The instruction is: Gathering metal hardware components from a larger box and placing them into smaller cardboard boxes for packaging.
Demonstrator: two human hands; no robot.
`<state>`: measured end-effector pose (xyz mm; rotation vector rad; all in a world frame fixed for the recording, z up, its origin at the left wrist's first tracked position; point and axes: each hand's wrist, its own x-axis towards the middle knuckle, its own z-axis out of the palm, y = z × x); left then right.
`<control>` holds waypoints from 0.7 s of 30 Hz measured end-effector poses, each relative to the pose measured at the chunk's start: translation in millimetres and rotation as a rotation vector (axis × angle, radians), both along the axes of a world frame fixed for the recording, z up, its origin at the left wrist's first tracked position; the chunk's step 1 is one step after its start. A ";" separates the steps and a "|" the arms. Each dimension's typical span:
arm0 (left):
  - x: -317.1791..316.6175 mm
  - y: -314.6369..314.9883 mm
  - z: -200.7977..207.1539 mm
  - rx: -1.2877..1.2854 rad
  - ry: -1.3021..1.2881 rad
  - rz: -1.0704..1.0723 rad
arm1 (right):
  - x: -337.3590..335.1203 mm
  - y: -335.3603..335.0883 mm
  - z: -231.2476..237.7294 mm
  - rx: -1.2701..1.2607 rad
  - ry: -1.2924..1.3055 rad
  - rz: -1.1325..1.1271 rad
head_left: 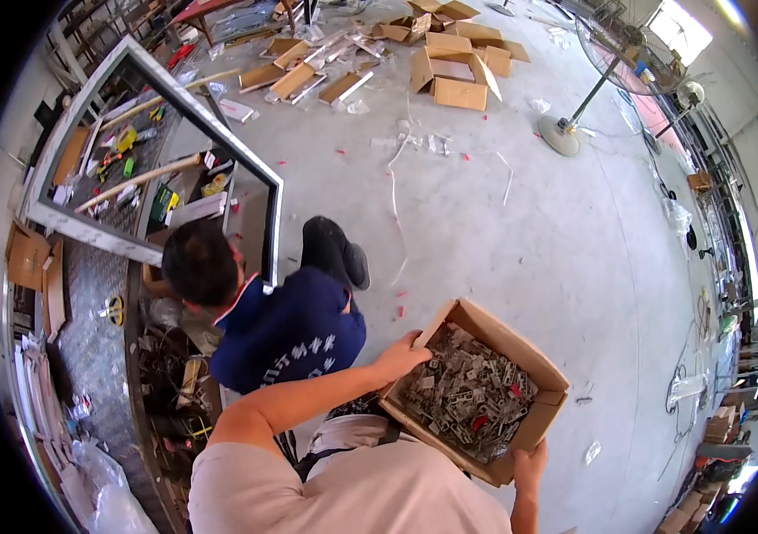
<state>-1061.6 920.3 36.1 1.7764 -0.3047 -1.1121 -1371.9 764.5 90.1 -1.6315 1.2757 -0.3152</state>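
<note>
"So, where is the cardboard box [543, 416] sitting?"

"Being held just ahead of the wearer's torso [370, 489], grey floor [646, 267] spreading beyond it. Small grey fittings [463, 392] are lying loose inside, red bits [480, 422] showing among them."

"Hands?"

"Both gripping. Left hand [404, 356] is clasping the box's left wall; right hand [530, 465] is holding its right wall by the nearest corner, some fingers hiding from view."

"Handling?"

"Probably weighing a lot for its size, contents likely sliding if tipped. Walls are looking stiff; seams may be straining. I'm favouring opposite lower corners, palms supporting the base."

"Neighbours?"

"Co-worker [285, 329] in dark blue is stooping just left of the box; a white window frame [94, 230] is standing farther left, beyond."
</note>
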 end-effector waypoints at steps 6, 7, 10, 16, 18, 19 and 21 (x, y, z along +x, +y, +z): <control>82.8 -71.8 47.0 -0.069 0.064 0.176 | 103.7 -100.5 -1.5 -0.089 0.058 0.093; 99.7 -81.1 35.0 -0.054 0.128 0.184 | 123.6 -119.0 -2.1 -0.087 0.075 0.125; 141.7 -114.3 40.5 -0.108 0.133 0.282 | 187.3 -177.7 -7.2 -0.103 0.046 0.241; 244.3 -167.1 50.8 -0.092 0.017 0.582 | 371.3 -295.8 -5.0 -0.200 0.040 0.522; 268.1 -168.3 46.6 -0.085 -0.059 0.721 | 446.1 -325.9 16.5 -0.249 -0.012 0.696; 267.1 -165.9 50.6 -0.070 -0.097 0.827 | 477.0 -333.9 31.6 -0.288 0.025 0.782; 274.5 -155.9 61.4 -0.125 0.051 0.982 | 550.8 -336.6 62.6 -0.355 0.124 0.962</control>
